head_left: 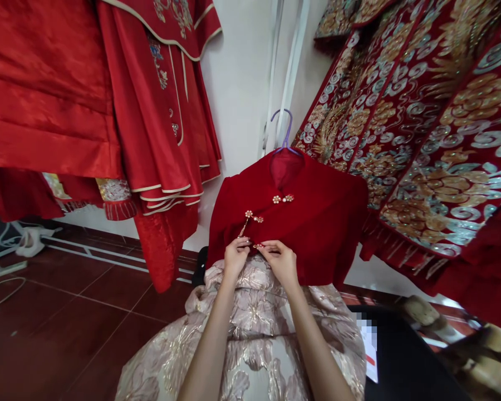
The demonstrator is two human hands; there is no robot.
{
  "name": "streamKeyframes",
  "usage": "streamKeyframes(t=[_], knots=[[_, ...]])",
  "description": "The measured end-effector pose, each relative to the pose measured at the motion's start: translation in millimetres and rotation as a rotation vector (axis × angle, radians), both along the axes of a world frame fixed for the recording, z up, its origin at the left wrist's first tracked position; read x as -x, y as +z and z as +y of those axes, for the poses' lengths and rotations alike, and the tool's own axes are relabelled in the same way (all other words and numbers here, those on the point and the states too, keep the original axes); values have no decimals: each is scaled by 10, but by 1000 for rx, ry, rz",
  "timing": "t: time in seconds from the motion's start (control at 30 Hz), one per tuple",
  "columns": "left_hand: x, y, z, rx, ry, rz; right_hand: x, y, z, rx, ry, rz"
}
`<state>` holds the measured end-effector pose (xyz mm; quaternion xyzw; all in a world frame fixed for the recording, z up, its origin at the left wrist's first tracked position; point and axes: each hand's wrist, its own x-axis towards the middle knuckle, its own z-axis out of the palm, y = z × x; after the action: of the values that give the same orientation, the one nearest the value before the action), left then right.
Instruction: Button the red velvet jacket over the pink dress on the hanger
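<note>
A red velvet jacket (309, 228) hangs on a purple hanger (286, 133), its front facing me. Flower-shaped gold and pearl clasps sit on it: an upper clasp (283, 199) near the collar and a lower clasp (254, 217) with a dangling pendant (243, 228). My left hand (236, 256) is closed in a pinch at the jacket's front, just beneath the pendant; its fingers hide what they hold. Beside it, my right hand (280, 260) pinches a small gold clasp (257, 245) low on the jacket. The fingertips of both hands are close together but apart.
Pale floral brocade fabric (259, 312) spreads below my hands. Red garments (158, 111) hang at left, and a heavily embroidered red garment (426, 122) hangs at right. A white rack pole (292, 61) stands behind the jacket. A black surface (404, 356) with a paper card (371, 356) lies at lower right.
</note>
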<state>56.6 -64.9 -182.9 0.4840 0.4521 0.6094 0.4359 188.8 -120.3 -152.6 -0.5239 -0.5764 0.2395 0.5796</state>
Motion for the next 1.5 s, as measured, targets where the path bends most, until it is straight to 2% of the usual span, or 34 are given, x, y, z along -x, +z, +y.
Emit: streamKeyframes(t=[0.1, 0.3, 0.53, 0.73, 1.23, 1.5], knots=[[0, 12, -1, 0, -5, -63, 87, -27, 128, -29, 1, -13], [-8, -23, 10, -15, -4, -90, 146, -22, 299, -32, -33, -185], [-10, -28, -11, -85, 44, -78, 144, -20, 258, 12, -53, -254], [-27, -6, -33, -84, 31, -79, 183, 36, 266, 36, -115, -330], [-21, -6, -81, -118, 76, 75, 218, 28, 239, 12, -132, -321], [-22, 26, -117, -98, 88, 83, 226, -11, 287, 10, -129, -342]])
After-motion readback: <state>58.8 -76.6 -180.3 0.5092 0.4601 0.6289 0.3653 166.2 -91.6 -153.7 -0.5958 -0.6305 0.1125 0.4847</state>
